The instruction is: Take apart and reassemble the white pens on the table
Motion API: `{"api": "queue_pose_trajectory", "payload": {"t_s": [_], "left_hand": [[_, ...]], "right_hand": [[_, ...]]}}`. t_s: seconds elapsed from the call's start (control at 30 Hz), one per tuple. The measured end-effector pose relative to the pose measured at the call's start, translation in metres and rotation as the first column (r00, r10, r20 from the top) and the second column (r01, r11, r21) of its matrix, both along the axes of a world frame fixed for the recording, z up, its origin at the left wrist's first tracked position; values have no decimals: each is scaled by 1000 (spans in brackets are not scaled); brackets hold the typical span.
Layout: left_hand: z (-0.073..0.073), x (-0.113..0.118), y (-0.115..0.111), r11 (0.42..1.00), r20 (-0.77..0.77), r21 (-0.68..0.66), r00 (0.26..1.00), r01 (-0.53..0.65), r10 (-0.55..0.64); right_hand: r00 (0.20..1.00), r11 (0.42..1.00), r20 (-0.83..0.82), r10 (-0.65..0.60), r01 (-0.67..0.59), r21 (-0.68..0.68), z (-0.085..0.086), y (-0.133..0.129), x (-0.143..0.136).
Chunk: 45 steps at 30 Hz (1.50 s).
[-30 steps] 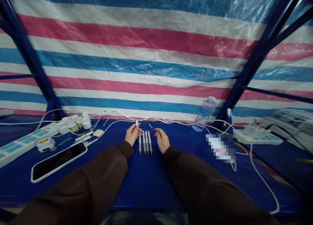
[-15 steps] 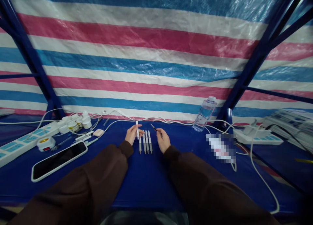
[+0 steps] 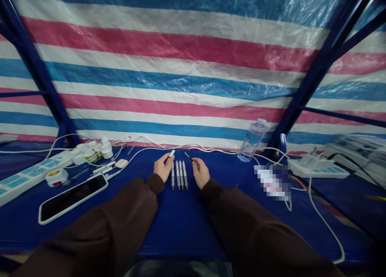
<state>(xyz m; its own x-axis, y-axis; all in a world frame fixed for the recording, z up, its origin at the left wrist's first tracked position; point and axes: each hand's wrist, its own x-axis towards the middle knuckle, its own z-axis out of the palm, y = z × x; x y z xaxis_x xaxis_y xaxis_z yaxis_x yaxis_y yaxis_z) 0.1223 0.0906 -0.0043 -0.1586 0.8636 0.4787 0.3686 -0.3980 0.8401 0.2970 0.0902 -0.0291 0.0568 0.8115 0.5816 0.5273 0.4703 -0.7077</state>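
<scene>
My left hand (image 3: 162, 168) is closed around a white pen barrel (image 3: 172, 153), whose white end pokes out above the fingers, tilted up to the right. Pinched in my right hand (image 3: 201, 175) is a thin dark stick that looks like a pen refill (image 3: 188, 155); it points up and to the left. Between the two hands, several white-and-grey pens (image 3: 181, 176) lie side by side on the blue tabletop (image 3: 181, 216), tips toward me. The lower part of the barrel is hidden by my left fingers.
A phone (image 3: 74, 197), a power strip (image 3: 33, 174) with plugs, an earbud case (image 3: 121, 163) and loose pens (image 3: 101, 169) lie left. To the right stand a water bottle (image 3: 252, 141) and another power strip (image 3: 319, 169). White cables (image 3: 208, 149) run along the back by a striped tarp (image 3: 181, 84).
The white barrel in my left hand has gone from nearly upright to tilted right, and the left fingers have curled in around it. My right hand has barely moved.
</scene>
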Motion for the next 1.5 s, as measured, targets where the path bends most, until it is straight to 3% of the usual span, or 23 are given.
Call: {"api": "queue_pose_trajectory", "payload": {"t_s": [0.17,0.4,0.67,0.8,0.93,1.13,1.5], "left_hand": [[2,-2,-4,986,-244,164,968,-19,59],[4,-3,-7,981,-475,152,862,-121,180],[3,-1,-9,983,-574,157,801,-99,172],[4,-1,-10,983,-615,167,772,-72,161],[5,-1,-11,984,-630,175,764,-39,142],[5,0,-12,983,-644,183,756,2,119],[4,0,-11,985,-656,171,749,36,87]], "right_hand": [[998,997,65,28,-32,69,5,-6,-2],[981,988,188,45,-71,136,12,-12,-2],[962,984,268,59,-101,148,9,-11,0],[972,978,214,94,-130,161,12,-12,-2],[980,983,176,93,-119,140,14,-15,-4],[970,965,223,98,-147,216,14,-14,-4],[953,973,284,104,-157,170,16,-16,-4]]}}
